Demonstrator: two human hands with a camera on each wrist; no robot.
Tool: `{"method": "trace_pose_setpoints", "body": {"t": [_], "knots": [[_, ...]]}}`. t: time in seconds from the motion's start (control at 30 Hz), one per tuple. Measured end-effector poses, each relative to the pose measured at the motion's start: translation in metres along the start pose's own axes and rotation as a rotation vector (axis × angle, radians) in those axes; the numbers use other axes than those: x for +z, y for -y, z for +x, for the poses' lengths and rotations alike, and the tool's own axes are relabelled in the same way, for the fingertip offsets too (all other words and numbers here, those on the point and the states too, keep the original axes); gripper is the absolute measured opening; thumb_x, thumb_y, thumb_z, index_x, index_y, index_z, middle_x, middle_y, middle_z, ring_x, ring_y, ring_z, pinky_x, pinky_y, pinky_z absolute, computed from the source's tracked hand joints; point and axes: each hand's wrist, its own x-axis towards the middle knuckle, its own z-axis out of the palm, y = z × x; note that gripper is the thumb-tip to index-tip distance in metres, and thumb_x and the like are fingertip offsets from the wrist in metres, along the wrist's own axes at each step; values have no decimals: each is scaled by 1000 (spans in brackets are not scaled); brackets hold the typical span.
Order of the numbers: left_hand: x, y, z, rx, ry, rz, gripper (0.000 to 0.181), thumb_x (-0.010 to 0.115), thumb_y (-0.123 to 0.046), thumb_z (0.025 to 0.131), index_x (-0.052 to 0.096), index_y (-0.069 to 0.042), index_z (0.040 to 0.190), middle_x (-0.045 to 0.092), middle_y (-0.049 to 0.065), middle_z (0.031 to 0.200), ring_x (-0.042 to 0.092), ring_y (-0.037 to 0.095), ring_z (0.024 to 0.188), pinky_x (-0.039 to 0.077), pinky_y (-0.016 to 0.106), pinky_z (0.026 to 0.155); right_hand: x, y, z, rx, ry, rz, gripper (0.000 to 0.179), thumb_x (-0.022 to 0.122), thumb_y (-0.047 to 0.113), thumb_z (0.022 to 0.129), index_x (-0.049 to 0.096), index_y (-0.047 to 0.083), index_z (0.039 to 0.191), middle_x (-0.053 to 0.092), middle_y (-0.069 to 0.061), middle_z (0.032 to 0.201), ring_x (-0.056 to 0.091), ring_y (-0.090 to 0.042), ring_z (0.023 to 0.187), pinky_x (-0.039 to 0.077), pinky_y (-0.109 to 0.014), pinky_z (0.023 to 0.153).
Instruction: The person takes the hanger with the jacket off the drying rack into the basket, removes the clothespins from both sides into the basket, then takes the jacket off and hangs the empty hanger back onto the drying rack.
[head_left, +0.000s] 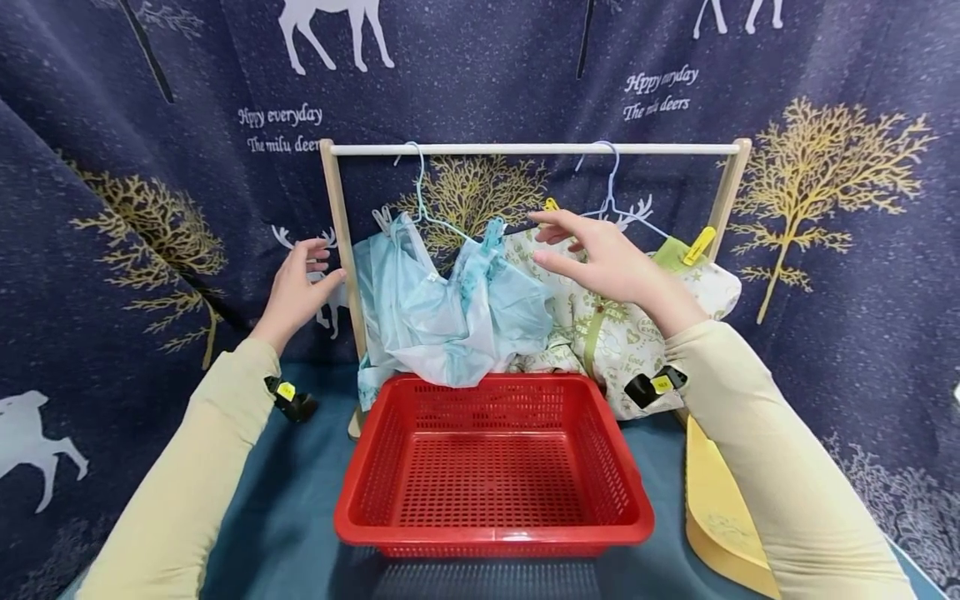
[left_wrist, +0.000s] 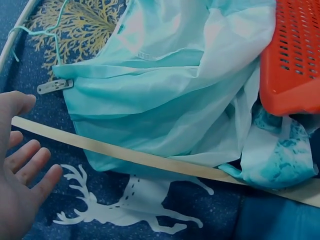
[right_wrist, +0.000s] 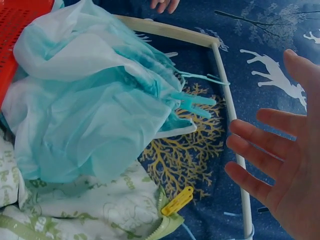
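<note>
A light-blue garment (head_left: 442,308) hangs from a hanger (head_left: 422,183) on the rack's white rod (head_left: 517,150). A grey clothespin (left_wrist: 55,86) clips one of its shoulders, and a teal clothespin (right_wrist: 197,104) clips the other. My left hand (head_left: 294,287) is beside the rack's left post, fingers relaxed and holding nothing. My right hand (head_left: 592,254), also empty, has its fingers spread apart in the right wrist view. It overlaps the white-and-green patterned garment (head_left: 630,342), which hangs by yellow clothespins (head_left: 699,246) from a second hanger (head_left: 611,179).
A red perforated basket (head_left: 491,533) stands in front of the rack, with the blue garment's lower edge draping over its back rim. At the right, partly behind my forearm, lies a yellow tray-like object (head_left: 723,521). A dark deer-print cloth (head_left: 480,92) forms the backdrop.
</note>
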Motion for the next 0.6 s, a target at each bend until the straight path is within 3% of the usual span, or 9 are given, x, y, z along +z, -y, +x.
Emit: {"method": "trace_pose_setpoints", "body": {"t": [0.6], "knots": [[10, 12, 14, -107, -43, -22, 60, 58, -21, 98, 31, 0, 148, 44, 27, 145, 47, 44, 132, 40, 55, 108, 14, 3, 20, 60, -68, -13, 51, 53, 45, 100, 50, 19, 143, 68, -7, 124, 64, -22, 112, 50, -41, 94]]}}
